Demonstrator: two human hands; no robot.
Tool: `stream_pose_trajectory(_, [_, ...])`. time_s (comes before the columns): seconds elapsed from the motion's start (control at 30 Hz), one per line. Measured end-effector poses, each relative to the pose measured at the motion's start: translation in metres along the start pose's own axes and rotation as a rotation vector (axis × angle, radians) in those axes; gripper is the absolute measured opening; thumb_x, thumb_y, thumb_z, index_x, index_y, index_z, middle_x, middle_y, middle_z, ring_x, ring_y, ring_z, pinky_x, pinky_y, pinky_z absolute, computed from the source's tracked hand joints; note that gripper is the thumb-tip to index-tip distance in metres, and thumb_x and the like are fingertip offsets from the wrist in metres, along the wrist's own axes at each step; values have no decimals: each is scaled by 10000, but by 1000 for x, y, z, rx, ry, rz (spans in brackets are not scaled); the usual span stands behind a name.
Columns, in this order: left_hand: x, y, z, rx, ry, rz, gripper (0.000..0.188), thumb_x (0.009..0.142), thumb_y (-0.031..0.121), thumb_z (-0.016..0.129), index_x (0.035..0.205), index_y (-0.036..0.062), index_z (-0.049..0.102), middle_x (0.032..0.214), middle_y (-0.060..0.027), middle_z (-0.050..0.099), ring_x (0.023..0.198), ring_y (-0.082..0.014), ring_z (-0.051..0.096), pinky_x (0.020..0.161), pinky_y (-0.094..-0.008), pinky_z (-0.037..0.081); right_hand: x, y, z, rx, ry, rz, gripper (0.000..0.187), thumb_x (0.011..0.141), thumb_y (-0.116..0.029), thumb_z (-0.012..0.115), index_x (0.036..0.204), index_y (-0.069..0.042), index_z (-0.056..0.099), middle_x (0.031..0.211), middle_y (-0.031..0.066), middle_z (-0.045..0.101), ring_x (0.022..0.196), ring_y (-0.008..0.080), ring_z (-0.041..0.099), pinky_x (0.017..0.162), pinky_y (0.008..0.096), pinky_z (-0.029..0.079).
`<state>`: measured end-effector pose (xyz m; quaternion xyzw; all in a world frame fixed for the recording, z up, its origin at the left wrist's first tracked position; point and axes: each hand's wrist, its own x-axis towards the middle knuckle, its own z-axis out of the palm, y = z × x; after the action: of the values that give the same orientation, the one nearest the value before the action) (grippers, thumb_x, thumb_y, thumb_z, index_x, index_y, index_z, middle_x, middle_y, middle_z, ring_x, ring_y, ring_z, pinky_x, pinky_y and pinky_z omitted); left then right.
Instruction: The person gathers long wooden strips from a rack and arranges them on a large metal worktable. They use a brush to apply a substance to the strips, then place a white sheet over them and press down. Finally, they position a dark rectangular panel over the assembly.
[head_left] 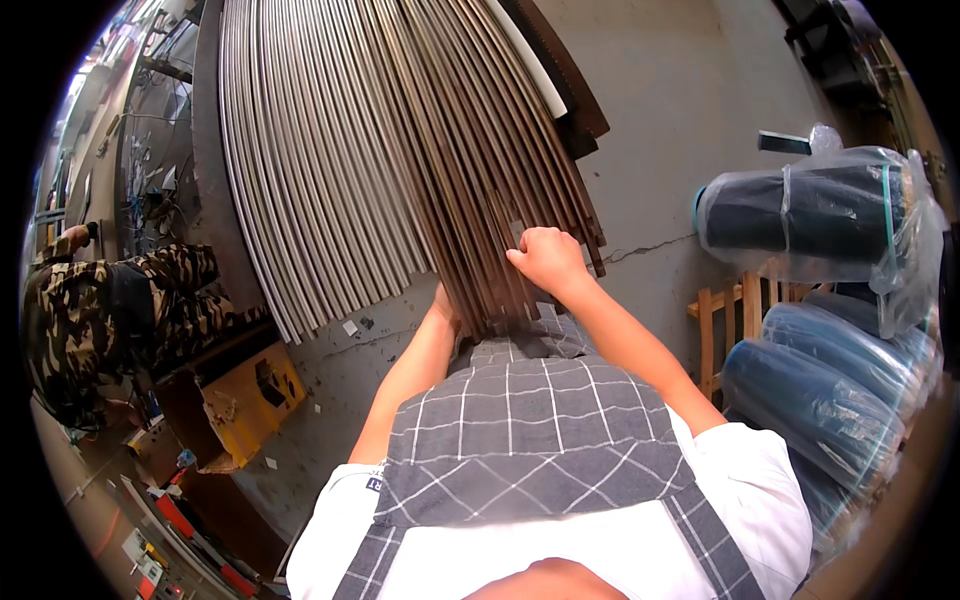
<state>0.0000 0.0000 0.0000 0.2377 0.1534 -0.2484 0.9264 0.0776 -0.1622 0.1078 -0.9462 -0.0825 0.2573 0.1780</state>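
Observation:
Long metal rods lie side by side in front of me, silver rods (300,150) on the left and darker brown rods (480,180) on the right. The brown ones reach closest to my body, their near ends just ahead of my apron. At the left side of these ends is my left hand (443,303); its fingers are hidden by the rods. My right hand (548,256) is closed in a fist over the brown rods, near their right side. What it grips, if anything, is hidden from view.
A person in camouflage clothing (110,320) is at the left, near an open yellow carton (255,405). Plastic-wrapped dark rolls (800,210) and blue rolls (810,400) stand at right, around a wooden frame (725,320). Grey floor (660,110) lies beyond the rods.

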Motion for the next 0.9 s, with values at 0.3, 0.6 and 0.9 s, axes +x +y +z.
stream_pose_trajectory(0.3, [-13, -4, -10, -336, 127, -124, 513, 961, 412, 414, 1243, 11, 565, 1203, -153, 618, 1062, -300, 615, 903, -436, 527, -31, 13, 17, -9, -8, -34, 214, 746, -228, 654, 751, -15, 678, 804, 203, 678, 798, 380, 665, 731, 464, 540])
stream_pose_trajectory(0.6, [-47, 1, 12, -442, -110, -50, 638, 782, 389, 585, 1303, 25, 539, 1303, -189, 560, 1170, -356, 555, 1020, -524, 411, -38, 26, 36, 247, 217, -14, 229, 811, -254, 646, 951, -75, 681, 645, 80, 653, 646, 252, 648, 614, 398, 503])
stream_pose_trajectory(0.9, [-25, 6, -4, -302, -13, -131, 663, 746, 460, 671, 1236, 23, 583, 1208, -188, 619, 1082, -345, 613, 943, -498, 498, -28, 20, 35, -14, 29, -43, 229, 782, -231, 617, 790, -6, 659, 763, 182, 670, 750, 357, 666, 727, 442, 536])
